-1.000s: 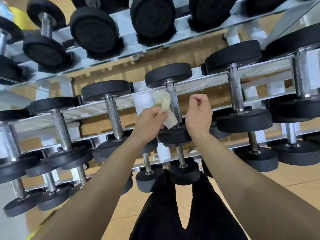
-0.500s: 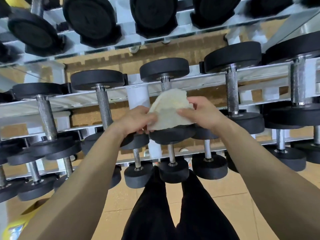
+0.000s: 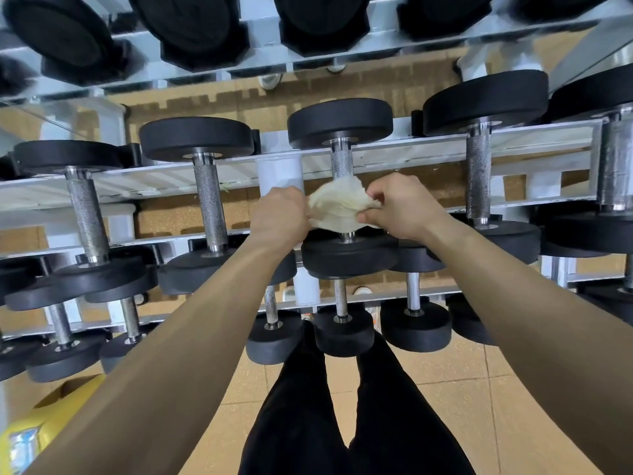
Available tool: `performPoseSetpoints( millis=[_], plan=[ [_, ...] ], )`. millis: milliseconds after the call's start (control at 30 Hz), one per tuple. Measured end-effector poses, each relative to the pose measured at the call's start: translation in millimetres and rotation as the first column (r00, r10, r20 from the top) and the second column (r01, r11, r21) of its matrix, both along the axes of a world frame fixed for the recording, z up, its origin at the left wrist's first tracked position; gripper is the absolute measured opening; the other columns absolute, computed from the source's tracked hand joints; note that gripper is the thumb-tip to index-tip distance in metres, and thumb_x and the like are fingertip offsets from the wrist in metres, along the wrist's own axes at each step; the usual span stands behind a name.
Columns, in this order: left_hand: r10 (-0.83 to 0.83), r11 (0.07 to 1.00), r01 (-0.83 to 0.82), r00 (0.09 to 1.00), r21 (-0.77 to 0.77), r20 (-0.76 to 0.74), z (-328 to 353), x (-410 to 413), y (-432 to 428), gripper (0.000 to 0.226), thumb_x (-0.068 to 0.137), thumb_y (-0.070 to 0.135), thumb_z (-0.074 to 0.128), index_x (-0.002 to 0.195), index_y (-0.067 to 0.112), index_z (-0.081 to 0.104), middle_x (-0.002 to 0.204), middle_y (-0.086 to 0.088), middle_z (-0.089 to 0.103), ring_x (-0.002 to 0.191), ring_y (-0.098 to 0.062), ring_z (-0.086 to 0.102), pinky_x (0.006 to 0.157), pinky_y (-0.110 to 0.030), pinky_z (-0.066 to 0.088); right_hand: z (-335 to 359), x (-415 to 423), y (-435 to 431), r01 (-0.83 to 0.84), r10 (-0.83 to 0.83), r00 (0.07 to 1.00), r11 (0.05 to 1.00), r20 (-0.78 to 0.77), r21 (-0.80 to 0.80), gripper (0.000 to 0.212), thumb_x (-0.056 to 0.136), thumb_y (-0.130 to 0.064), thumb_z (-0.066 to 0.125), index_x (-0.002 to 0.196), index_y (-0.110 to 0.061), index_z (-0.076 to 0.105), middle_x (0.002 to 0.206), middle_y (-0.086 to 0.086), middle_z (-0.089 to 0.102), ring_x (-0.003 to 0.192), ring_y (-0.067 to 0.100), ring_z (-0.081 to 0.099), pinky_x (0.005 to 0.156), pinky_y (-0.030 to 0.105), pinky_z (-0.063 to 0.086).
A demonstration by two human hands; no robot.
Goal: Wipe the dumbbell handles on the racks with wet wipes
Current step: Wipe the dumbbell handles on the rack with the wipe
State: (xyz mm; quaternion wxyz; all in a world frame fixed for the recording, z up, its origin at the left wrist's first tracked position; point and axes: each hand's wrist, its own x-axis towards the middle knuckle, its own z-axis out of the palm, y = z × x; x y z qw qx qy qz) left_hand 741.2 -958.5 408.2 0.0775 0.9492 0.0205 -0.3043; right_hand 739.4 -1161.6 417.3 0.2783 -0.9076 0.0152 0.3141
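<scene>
Cream-white and crumpled, the wet wipe [image 3: 337,209] hangs stretched between two hands, and we see it bunched across the lower part of a knurled steel dumbbell handle [image 3: 341,162] on the middle shelf of the rack [image 3: 428,156]. The left hand [image 3: 279,216] pinches the wipe's left edge with its fingers curled in. The right hand [image 3: 399,205] pinches the right edge between thumb and bent fingers. The hands sit close together, with only the wipe bridging them. We cannot tell whether the wipe wraps fully round the handle or only lies across its front.

Just above the grip, the bare upper stretch of the handle runs up to the far black head [image 3: 340,123]. Just below the grip, a short steel collar shows under the wipe, and then comes the near black head [image 3: 349,257].

Beside the left hand, partly behind it, stands a white post [image 3: 281,174]. Further left of the grip lies a neighbouring dumbbell [image 3: 210,204], and another dumbbell [image 3: 478,176] lies to the right of the right hand; both are well apart from the wipe. Below the grip we see the small dumbbells [image 3: 344,332] of the lower shelf, and above it the large black heads of the top shelf [image 3: 191,25]. Between the forearms are black trousers [image 3: 342,423] over tan floor tiles [image 3: 445,389]. Far down and to the left of the grip sits a yellow box [image 3: 41,426].
</scene>
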Motion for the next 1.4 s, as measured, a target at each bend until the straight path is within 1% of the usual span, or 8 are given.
performPoseSetpoints(
  millis=[200,300,400,467,667,933,1233,1400],
  plan=[
    [0.006,0.961,-0.040,0.993,-0.275,-0.121,2.6,7.5,-7.1,0.029,0.094,0.038,0.066,0.086,0.010,0.072,0.085,-0.006,0.069,0.086,-0.026,0.063,0.066,-0.031,0.044,-10.9,3.9,-6.9,-0.022,0.030,0.999,0.966,0.027,-0.257,0.013,0.085,-0.003,0.063,0.083,-0.015,0.058,0.099,0.017,0.065,0.096,0.039,0.060,0.076,0.038,0.050],
    [0.025,0.980,-0.040,0.996,-0.197,-0.080,-5.8,10.6,-2.7,0.024,0.092,0.037,0.070,0.091,0.013,0.069,0.087,-0.005,0.062,0.089,-0.028,0.061,0.071,-0.033,0.047,-9.4,6.9,-5.8,-0.018,0.039,0.996,0.973,0.084,-0.230,0.003,0.085,-0.007,0.067,0.084,-0.010,0.066,0.091,0.012,0.066,0.096,0.036,0.059,0.074,0.036,0.048],
    [0.041,0.996,-0.039,0.999,-0.077,0.018,-13.1,12.9,-7.8,0.019,0.092,0.028,0.068,0.102,0.013,0.063,0.096,-0.009,0.052,0.095,-0.034,0.061,0.072,-0.035,0.045,-4.9,6.0,-0.7,-0.036,0.046,0.996,0.993,0.081,-0.115,0.026,0.088,-0.023,0.075,0.071,-0.011,0.060,0.072,0.004,0.056,0.085,0.030,0.053,0.069,0.032,0.039],
    [0.046,0.995,-0.042,0.998,-0.090,0.042,-12.3,16.6,-13.0,0.016,0.093,0.026,0.065,0.100,0.012,0.062,0.095,-0.009,0.051,0.091,-0.034,0.059,0.072,-0.036,0.045,-8.3,8.2,1.1,-0.054,0.066,0.994,0.989,0.091,-0.134,0.020,0.088,-0.022,0.074,0.077,-0.012,0.061,0.081,0.008,0.062,0.088,0.032,0.058,0.071,0.035,0.046],
    [-0.059,0.963,0.003,0.978,-0.271,-0.198,-1.0,14.4,3.4,0.034,0.090,0.029,0.071,0.059,0.024,0.059,0.066,0.002,0.060,0.063,-0.010,0.052,0.053,-0.026,0.034,-22.6,10.3,8.6,-0.124,0.141,0.989,0.950,0.039,-0.285,0.016,0.085,-0.002,0.062,0.099,-0.009,0.057,0.111,0.018,0.059,0.104,0.039,0.058,0.082,0.040,0.050],
    [-0.169,0.986,0.169,0.985,-0.004,0.037,-11.1,16.0,-9.2,0.020,0.087,0.028,0.069,0.102,0.015,0.066,0.104,-0.012,0.060,0.083,-0.028,0.050,0.070,-0.033,0.043,-15.8,0.5,-0.5,-0.209,0.211,0.977,0.977,0.029,-0.051,0.024,0.084,-0.010,0.071,0.065,-0.010,0.057,0.066,0.007,0.056,0.075,0.030,0.050,0.069,0.028,0.027],
    [0.093,0.912,-0.166,0.974,-0.374,-0.206,-9.4,24.6,0.4,0.010,0.070,0.017,0.083,0.071,0.012,0.074,0.062,0.001,0.062,0.060,-0.013,0.052,0.058,-0.024,0.044,-32.9,29.5,21.7,-0.147,0.165,0.983,0.971,0.084,-0.189,0.025,0.082,0.000,0.057,0.065,-0.013,0.044,0.079,0.009,0.054,0.071,0.025,0.046,0.061,0.030,0.036],
    [0.118,0.954,-0.112,0.993,-0.278,0.005,-22.9,28.3,-19.9,0.017,0.081,0.009,0.069,0.074,0.022,0.061,0.077,0.000,0.060,0.085,-0.021,0.058,0.068,-0.023,0.041,-30.5,29.2,14.0,0.026,-0.020,0.993,0.998,0.116,-0.055,0.012,0.075,0.002,0.062,0.065,-0.005,0.064,0.068,0.009,0.059,0.072,0.026,0.053,0.054,0.029,0.039]
  ],
)
